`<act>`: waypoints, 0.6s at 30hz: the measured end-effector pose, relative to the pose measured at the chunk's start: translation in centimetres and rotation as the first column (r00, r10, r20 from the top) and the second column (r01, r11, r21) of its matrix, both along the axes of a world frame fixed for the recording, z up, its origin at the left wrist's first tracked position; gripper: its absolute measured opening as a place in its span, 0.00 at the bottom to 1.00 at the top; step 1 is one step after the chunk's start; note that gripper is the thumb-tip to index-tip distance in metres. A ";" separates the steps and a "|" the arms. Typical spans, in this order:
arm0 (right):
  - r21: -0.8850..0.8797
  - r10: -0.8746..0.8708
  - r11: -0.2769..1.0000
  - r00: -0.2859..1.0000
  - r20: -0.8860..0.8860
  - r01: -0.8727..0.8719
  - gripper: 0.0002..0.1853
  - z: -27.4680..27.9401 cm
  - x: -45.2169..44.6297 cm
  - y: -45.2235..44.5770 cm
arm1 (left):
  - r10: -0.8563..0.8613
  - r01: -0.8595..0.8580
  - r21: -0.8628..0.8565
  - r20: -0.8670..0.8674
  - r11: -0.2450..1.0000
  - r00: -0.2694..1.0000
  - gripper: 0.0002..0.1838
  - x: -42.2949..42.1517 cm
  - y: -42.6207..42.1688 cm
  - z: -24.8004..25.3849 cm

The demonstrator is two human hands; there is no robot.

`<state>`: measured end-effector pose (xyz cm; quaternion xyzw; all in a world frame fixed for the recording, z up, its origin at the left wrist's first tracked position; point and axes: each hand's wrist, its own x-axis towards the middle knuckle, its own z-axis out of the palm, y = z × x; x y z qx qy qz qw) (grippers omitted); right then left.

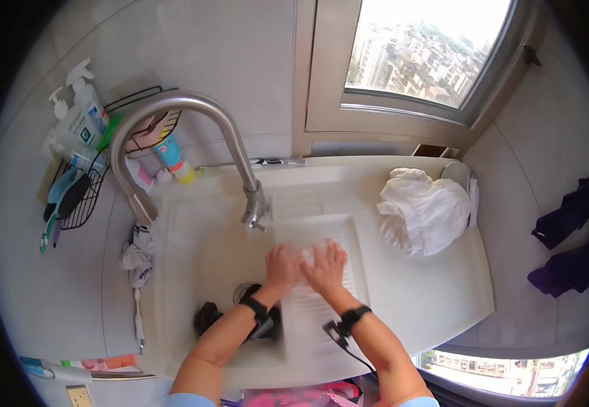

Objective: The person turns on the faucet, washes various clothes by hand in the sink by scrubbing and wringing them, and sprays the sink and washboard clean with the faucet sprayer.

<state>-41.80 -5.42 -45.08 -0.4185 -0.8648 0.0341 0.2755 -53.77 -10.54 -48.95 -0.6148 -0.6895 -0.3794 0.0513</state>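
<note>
My left hand [283, 266] and my right hand [325, 269] are side by side over the ribbed washboard [311, 298] of the pale sink, thumbs close together. Motion blurs both, the left more, but their fingers look apart, and I make out nothing held. Below the left forearm, dark crumpled cloth [207, 316] lies in the basin beside the drain [241, 292], partly hidden by the arm. The faucet [254, 207] stands just beyond my hands. Each wrist wears a black band, with a cable running from the right one.
A bundled white garment [422, 214] sits on the right counter. A wire rack [84, 203] with bottles and brushes hangs at left. A crumpled cloth [138, 254] and a toothbrush [138, 315] lie along the left rim. Purple cloths [569, 268] hang at right, near a window [430, 54].
</note>
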 end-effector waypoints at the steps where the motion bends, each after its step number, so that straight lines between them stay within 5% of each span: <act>1: -0.094 -0.065 0.993 0.998 0.024 0.067 0.18 -0.6 0.9 -2.0 | -0.015 0.021 -0.035 0.161 0.999 0.987 0.13 0.9 -1.6 -3.5; 2: -0.185 -0.131 0.973 0.990 0.052 0.139 0.20 -1.8 2.1 -4.4 | -0.026 0.049 -0.065 0.316 0.997 0.948 0.13 1.7 -3.1 -5.8; 3: -0.252 -0.124 0.965 0.976 -0.180 0.076 0.17 -3.1 2.6 -6.6 | 0.024 0.019 -0.051 0.717 0.999 0.697 0.10 3.5 -4.7 -4.6; 4: -0.303 -0.126 0.953 0.908 -0.399 -0.001 0.15 -4.2 2.6 -8.1 | 0.057 -0.018 -0.054 0.957 0.998 0.284 0.09 5.6 -6.0 -2.4; 7: -0.511 -0.268 0.851 0.741 -0.616 -0.118 0.10 -2.0 1.4 -10.8 | 0.153 -0.055 -0.143 0.897 0.988 0.414 0.11 7.4 -7.6 -1.0; 10: -0.501 -0.198 0.851 0.789 -0.581 -0.156 0.09 -2.2 1.3 -9.1 | 0.065 -0.036 -0.057 0.680 0.998 0.730 0.13 6.3 -7.0 -1.7; 13: -0.461 -0.062 0.852 0.827 -0.559 -0.248 0.09 -3.5 1.6 -7.0 | -0.076 0.114 -0.046 0.499 0.992 0.864 0.15 4.5 -6.0 -1.4; 16: -0.440 0.069 0.856 0.905 -0.421 -0.270 0.10 -3.4 0.7 -4.6 | -0.010 0.084 -0.108 0.554 0.991 0.833 0.15 3.6 -4.7 -0.6; 18: -0.501 0.038 0.822 0.904 -0.426 -0.271 0.10 -3.9 -0.7 -2.7 | 0.257 -0.143 -0.226 0.635 0.964 0.729 0.15 1.4 -4.8 -0.8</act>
